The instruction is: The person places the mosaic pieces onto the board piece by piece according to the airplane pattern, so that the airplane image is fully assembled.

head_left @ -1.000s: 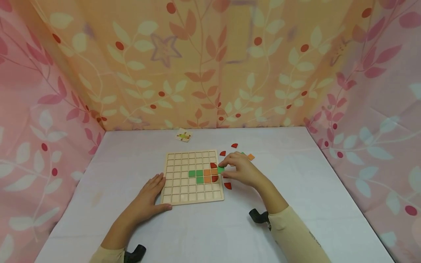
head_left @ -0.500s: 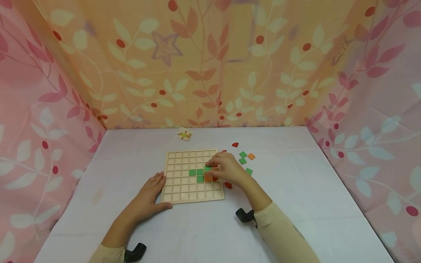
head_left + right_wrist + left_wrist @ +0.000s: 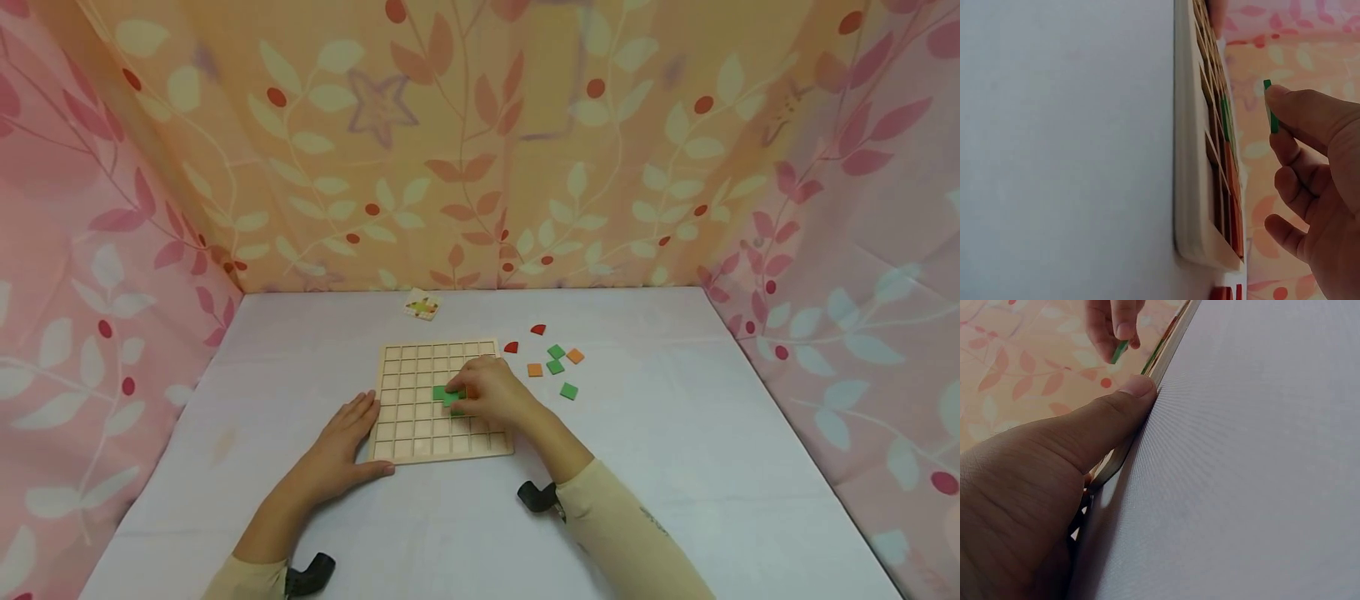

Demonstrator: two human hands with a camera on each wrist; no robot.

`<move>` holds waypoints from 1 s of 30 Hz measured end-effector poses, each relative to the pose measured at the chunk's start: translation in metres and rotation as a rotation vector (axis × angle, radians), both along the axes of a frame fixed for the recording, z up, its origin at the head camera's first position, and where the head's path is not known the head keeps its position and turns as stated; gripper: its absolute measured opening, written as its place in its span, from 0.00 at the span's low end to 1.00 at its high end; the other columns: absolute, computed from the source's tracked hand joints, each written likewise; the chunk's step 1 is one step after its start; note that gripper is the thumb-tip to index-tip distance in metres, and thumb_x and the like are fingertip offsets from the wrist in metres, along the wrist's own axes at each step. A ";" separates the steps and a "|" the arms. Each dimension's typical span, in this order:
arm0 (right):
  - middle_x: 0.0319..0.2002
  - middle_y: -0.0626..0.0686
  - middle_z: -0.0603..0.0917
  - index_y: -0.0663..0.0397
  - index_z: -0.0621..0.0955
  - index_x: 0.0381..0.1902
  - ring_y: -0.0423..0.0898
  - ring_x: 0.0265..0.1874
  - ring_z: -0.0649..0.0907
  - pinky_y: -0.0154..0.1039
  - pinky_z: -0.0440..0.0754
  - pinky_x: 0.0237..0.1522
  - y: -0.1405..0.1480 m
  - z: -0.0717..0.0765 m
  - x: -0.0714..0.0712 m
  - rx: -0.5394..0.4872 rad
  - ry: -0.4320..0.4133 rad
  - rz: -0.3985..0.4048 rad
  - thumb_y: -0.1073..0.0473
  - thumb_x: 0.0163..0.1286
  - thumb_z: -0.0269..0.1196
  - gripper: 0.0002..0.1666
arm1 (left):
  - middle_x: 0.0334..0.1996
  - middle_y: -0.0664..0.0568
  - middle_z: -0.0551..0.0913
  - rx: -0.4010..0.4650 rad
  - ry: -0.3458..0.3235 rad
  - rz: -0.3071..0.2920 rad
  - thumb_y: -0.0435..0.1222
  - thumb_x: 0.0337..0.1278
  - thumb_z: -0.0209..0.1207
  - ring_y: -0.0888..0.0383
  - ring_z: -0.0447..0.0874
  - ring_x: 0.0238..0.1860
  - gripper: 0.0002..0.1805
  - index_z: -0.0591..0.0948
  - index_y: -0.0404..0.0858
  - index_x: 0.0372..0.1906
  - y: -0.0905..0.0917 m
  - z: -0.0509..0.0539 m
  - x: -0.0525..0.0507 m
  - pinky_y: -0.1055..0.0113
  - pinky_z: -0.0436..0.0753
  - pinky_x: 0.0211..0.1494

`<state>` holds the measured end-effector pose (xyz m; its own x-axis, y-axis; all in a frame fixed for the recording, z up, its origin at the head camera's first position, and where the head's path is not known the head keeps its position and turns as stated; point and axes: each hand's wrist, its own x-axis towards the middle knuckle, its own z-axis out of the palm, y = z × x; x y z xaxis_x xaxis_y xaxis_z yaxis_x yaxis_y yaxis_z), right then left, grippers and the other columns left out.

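1. head: and here's the right hand (image 3: 487, 390) over the grid board (image 3: 405, 411), fingers clamped on a green tile (image 3: 451, 400); looks like the laying step, a tile bound for a cell. the left hand (image 3: 345, 454) steadies the near left corner, fingers straight, thumb apart from them. only this view gives the loose green tiles (image 3: 556, 352) and orange tiles (image 3: 575, 356) out right on the table (image 3: 645, 400).
2. left wrist: the thumb presses the board's near edge, and across the way the green tile sits tilted in the right fingers. which cell it faces, i can't tell.
3. right wrist: the pinch in full, thumb against finger, tile edge-on and apart from the board! the next move calls for flattening and squaring it. here are seated orange tiles (image 3: 1230, 164) and a seated red piece (image 3: 1239, 240), hidden by the hand from above.
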<state>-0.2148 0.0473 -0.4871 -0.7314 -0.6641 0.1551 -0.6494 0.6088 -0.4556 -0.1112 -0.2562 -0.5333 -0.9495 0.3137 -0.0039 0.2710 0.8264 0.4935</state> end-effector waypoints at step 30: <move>0.44 0.37 0.86 0.35 0.90 0.47 0.40 0.46 0.77 0.42 0.70 0.50 -0.024 -0.010 0.003 0.139 0.032 -0.001 0.43 0.63 0.73 0.15 | 0.83 0.44 0.50 0.005 0.007 -0.010 0.67 0.46 0.70 0.44 0.43 0.83 0.64 0.57 0.35 0.81 0.001 0.003 0.000 0.43 0.50 0.81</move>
